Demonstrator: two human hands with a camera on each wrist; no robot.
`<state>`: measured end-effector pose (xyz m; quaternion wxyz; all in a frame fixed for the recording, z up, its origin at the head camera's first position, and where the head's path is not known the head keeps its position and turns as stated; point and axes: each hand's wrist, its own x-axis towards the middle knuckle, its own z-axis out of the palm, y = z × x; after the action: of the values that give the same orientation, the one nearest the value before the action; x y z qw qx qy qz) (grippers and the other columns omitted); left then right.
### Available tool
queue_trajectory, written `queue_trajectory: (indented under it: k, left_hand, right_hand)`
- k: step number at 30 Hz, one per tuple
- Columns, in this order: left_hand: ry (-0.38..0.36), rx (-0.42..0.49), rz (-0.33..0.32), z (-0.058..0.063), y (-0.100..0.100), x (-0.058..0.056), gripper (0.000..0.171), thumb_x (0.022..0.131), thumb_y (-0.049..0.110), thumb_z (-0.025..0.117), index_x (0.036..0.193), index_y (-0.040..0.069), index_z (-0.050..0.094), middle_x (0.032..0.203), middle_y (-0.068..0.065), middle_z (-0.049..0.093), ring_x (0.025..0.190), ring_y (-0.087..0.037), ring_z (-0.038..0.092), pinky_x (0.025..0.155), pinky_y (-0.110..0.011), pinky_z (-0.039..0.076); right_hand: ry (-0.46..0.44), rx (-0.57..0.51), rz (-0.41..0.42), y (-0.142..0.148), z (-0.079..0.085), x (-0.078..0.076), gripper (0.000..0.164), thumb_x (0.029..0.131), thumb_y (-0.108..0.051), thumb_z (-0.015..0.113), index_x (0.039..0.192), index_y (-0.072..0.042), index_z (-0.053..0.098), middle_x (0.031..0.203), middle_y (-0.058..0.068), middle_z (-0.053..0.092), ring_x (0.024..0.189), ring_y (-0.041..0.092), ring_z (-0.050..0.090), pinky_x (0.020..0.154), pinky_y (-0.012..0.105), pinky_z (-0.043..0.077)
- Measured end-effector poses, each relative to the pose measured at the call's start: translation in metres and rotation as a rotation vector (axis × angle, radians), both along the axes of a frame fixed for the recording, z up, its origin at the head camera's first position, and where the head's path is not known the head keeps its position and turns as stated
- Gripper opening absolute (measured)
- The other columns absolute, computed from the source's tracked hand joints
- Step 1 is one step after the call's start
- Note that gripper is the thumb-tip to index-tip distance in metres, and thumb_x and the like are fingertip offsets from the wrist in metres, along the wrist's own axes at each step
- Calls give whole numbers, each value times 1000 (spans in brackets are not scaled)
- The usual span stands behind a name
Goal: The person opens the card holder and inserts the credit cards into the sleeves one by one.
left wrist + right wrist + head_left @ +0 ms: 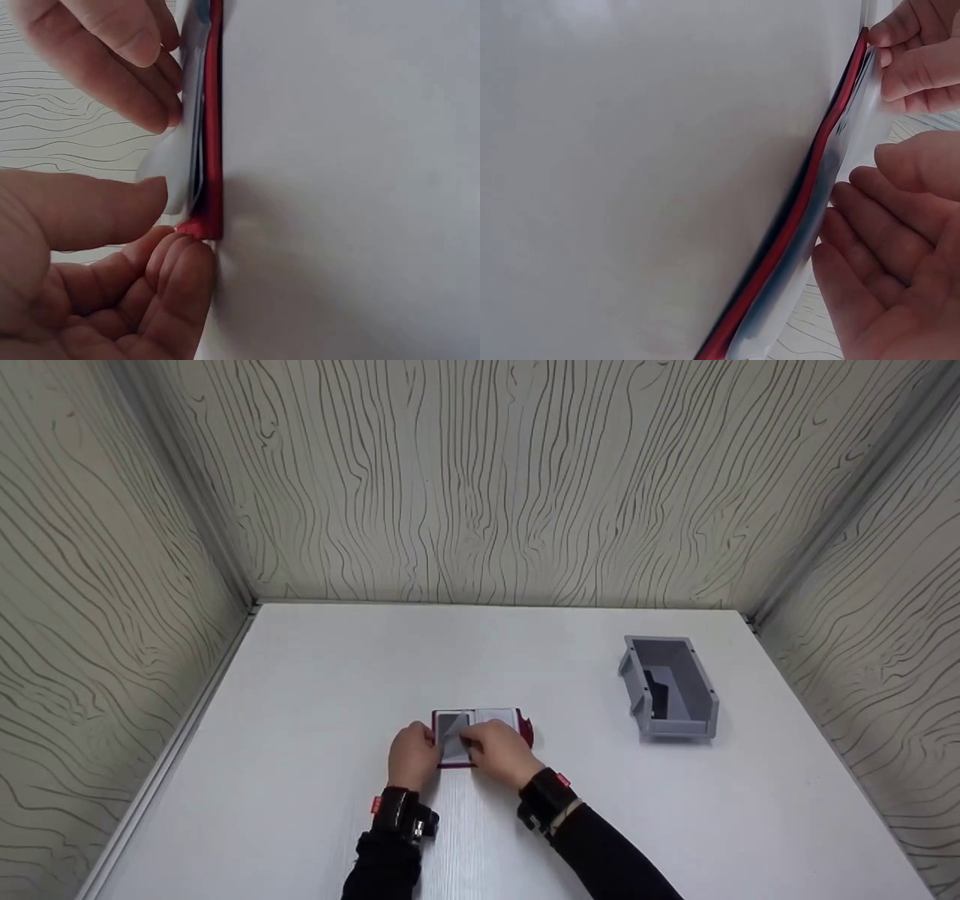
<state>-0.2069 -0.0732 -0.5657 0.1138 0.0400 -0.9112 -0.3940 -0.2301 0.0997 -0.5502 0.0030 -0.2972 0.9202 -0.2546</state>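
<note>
At near centre of the white tabletop [300, 780], a red-covered card holder [475, 717] lies open, its long axis running nine to three o'clock; tabletop read with twelve at the far wall. Left hand [412, 757] sits at the holder's eight o'clock, fingers curled about the red corner, thumb above: a light, narrow hold on the cover. Right hand [506, 754] comes in from five o'clock across the right page, fingertips at a clear leaf [456, 727] over the left page. Cannot tell whether thumb and finger pinch that leaf or merely touch it. Key relation: the leaf stands partly lifted between the two hands, ten o'clock from the right fingertips; right hand nearer the leaf, left nearer the cover's outer edge. Grey bin [679, 727] well apart, between two and three o'clock, dark item [658, 695] inside, identity unclear.
</note>
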Motion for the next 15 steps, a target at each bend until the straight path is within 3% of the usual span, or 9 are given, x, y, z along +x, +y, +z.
queue_trajectory:
  k: [9,15]
  left_hand:
    - [31,0,-21,-3,-3,0,12,70,-1,72,78,0,62,68,-6,59,65,-26,57,64,-43,47]
    - [-27,30,-28,-2,-3,0,14,72,1,72,82,0,63,71,-4,60,68,-23,57,66,-41,48]
  right_hand:
    - [33,-10,23,0,0,0,20,84,3,63,98,-7,73,92,3,71,87,20,64,80,37,51]
    - [8,-9,5,2,-1,2,25,86,0,63,108,-7,73,101,4,72,95,21,64,86,39,51]
